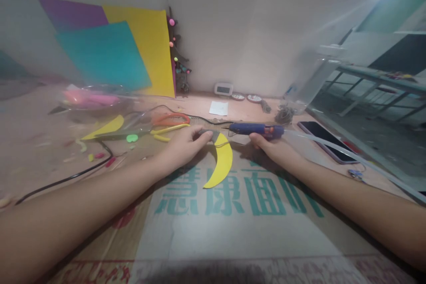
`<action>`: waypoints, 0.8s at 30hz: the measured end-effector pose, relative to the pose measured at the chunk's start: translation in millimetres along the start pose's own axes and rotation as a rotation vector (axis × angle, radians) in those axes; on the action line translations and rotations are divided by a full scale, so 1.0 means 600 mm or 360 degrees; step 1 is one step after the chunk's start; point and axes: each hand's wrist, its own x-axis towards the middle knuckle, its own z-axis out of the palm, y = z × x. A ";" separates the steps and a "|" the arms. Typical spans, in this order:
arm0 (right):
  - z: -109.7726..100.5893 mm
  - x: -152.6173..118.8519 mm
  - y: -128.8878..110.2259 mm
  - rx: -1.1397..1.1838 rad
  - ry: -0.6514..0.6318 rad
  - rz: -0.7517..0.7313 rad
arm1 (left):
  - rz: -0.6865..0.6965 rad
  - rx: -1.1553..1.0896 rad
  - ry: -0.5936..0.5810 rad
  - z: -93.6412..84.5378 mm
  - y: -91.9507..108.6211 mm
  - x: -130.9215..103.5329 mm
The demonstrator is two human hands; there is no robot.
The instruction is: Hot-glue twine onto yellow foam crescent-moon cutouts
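My left hand [190,142] pinches the grey top end of a yellow crescent-shaped cut-out [224,159], its pointed end hanging down toward me. A thin string or wire crosses the cut-out near its top. In my right hand [271,146] is a blue hot glue gun [248,129], its nozzle pointing left, close to the grey end; I cannot tell whether they touch. A long whitish glue stick [328,145] runs out of the gun's back to the right. Scissors [169,120] with orange and yellow handles lie just beyond my left hand.
Another yellow cut-out [105,127] and a green heart-shaped piece [132,138] lie at left, with a black cord [71,177]. Purple, blue and yellow sheets [151,49] lean on the wall. A phone [328,142] lies right. Under my hands is printed cardboard [199,235].
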 end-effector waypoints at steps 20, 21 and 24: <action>-0.077 0.078 -0.061 -0.0134 -0.0033 -0.0030 | 0.0022 -0.0003 0.0011 0.004 -0.005 0.003; -0.067 0.099 -0.059 -0.0188 -0.0061 -0.0061 | 0.0035 0.0006 0.0005 0.005 -0.006 0.004; -0.034 0.162 -0.049 -0.0131 -0.0118 -0.0217 | 0.0060 0.0031 0.0000 0.005 -0.008 0.005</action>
